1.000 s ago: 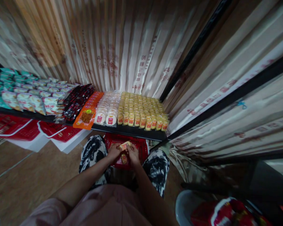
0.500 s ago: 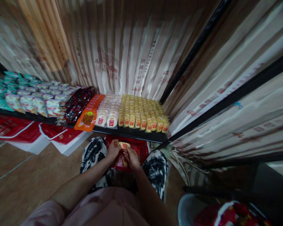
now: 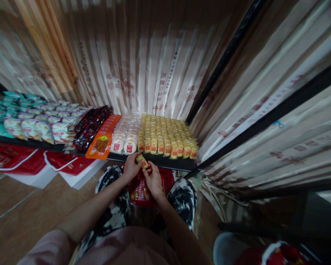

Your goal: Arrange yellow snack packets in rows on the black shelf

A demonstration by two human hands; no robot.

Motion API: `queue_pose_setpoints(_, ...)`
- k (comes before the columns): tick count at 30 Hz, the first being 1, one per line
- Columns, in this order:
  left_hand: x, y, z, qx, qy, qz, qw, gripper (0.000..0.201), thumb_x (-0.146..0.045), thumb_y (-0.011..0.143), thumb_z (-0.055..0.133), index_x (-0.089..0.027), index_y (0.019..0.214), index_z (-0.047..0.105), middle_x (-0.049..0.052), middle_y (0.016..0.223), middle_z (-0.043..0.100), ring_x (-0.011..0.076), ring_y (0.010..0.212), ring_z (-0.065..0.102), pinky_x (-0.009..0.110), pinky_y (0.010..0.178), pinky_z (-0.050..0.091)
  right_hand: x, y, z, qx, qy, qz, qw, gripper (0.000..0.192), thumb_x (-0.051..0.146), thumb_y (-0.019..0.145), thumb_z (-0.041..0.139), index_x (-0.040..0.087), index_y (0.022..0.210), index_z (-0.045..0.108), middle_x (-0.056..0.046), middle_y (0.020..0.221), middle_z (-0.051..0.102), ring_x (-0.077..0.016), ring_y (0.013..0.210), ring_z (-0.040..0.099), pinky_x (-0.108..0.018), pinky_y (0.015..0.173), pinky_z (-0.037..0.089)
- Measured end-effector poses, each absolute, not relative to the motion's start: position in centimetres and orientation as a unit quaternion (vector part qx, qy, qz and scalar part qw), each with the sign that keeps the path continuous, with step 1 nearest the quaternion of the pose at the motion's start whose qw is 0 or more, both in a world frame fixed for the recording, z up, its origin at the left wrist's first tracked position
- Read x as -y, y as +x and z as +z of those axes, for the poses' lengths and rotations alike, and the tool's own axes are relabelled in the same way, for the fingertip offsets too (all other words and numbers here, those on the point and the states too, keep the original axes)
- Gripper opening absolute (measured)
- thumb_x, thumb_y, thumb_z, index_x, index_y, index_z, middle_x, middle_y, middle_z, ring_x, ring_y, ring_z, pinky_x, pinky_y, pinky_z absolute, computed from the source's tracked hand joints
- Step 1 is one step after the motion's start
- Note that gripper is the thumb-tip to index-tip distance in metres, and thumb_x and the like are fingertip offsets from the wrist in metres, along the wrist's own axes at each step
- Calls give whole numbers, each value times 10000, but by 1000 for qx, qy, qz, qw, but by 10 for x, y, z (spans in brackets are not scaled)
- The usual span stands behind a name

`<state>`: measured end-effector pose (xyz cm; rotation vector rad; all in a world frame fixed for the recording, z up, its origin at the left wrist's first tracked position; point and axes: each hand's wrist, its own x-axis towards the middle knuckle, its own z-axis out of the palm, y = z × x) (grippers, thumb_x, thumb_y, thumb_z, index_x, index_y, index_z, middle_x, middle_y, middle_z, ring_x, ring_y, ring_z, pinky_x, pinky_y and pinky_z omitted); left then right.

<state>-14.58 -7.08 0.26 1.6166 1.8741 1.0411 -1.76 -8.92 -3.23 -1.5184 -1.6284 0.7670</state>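
Observation:
Between my fingers is a small yellow wrapped snack cake [image 3: 142, 161] with a red label, tilted, just in front of the shelf edge. My left hand [image 3: 131, 168] pinches its left end, and the fingers of my right hand [image 3: 155, 179] close on its lower right end. Below my hands, a red plastic basket [image 3: 167, 179] sits between my knees with a few similar packets [image 3: 146, 193] in it. Straight ahead, rows of matching yellow packets [image 3: 167, 138] stand on the black shelf [image 3: 165, 162].
Left of the yellow rows lie round white wrapped biscuits [image 3: 130, 146], an orange bag [image 3: 102, 141], dark red packets [image 3: 89, 127] and white and green packets [image 3: 30, 127]. Red-and-white boxes [image 3: 71, 169] sit under the shelf. Pleated curtains [image 3: 143, 73] and black frame bars [image 3: 264, 114] surround it.
Both hands have lifted the snack cake slightly toward the shelf edge and turned it from level to tilted. More of the packets in the basket shows.

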Motion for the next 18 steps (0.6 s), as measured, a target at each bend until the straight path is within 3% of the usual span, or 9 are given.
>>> queue_pose_setpoints(7,45,-140,14,-645,614,416,184,314,-139,769,515,-131,1081,551,77,1029,610,199,980,543,352,893,433,68,-24,-31,617,-572,305,445,278,226,790,458,171,1054,526,-79,1015,562,-144,776,589,-282,673,520)
queue_pose_setpoints(18,20,-131,2,-601,631,465,158,338,-80,778,495,-178,1087,591,73,1039,504,184,1018,493,337,919,433,41,-31,-41,593,-552,346,473,332,152,725,464,165,1052,522,-88,1061,544,-148,896,597,-259,698,548)
